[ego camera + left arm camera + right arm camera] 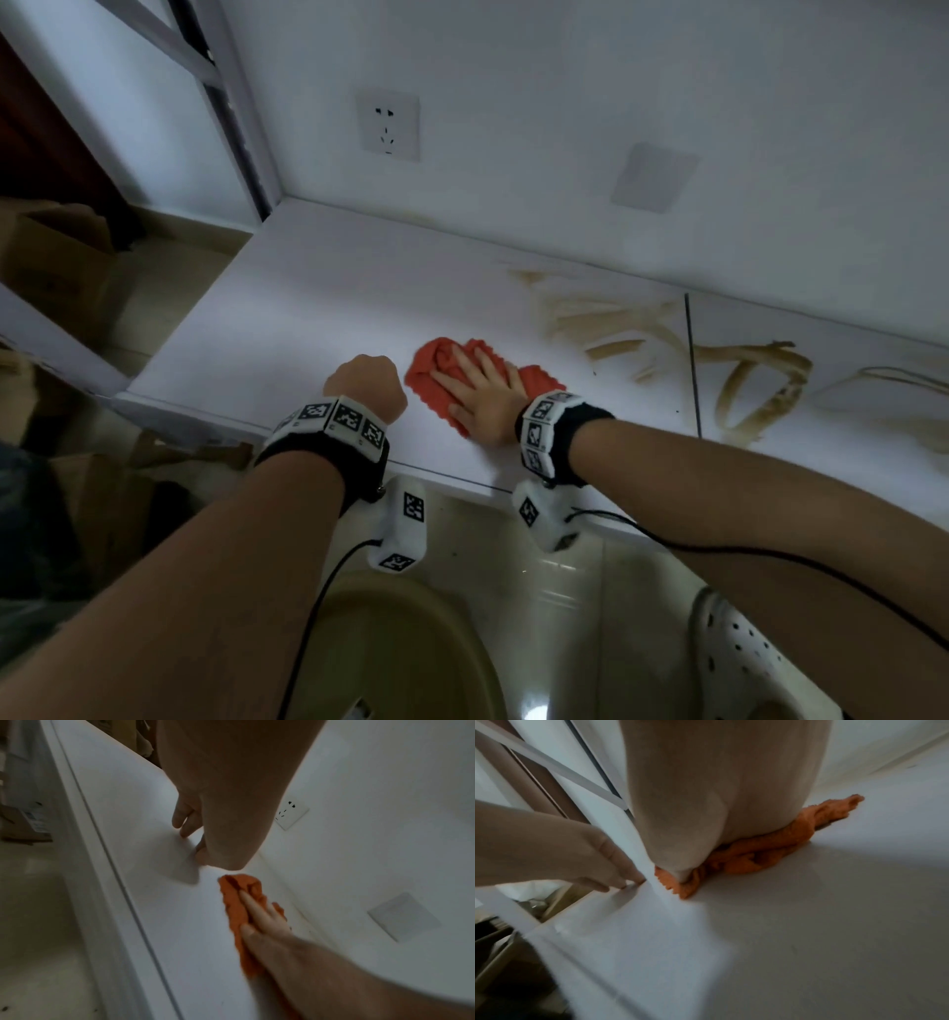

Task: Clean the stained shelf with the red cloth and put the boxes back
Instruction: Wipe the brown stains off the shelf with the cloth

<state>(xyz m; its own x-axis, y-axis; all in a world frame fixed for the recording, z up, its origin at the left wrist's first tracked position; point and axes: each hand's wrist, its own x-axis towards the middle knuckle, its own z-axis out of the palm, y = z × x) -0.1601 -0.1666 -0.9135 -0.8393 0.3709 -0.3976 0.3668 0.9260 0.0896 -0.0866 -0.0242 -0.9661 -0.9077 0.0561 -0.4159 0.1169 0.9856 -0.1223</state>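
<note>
The red cloth lies bunched on the white shelf, near its front edge. My right hand presses flat on the cloth with its fingers spread. The left wrist view shows the same fingers lying straight over the cloth. My left hand stands just left of the cloth, holding nothing, with its fingertips propped on the bare shelf. Brown stain streaks cover the shelf to the right of the cloth, with a looped smear further right. Cardboard boxes sit on the floor at the left.
A wall socket and a blank cover plate are on the white wall behind the shelf. A metal frame upright rises at the shelf's back left corner. Below the front edge are a beige basin and a white shoe.
</note>
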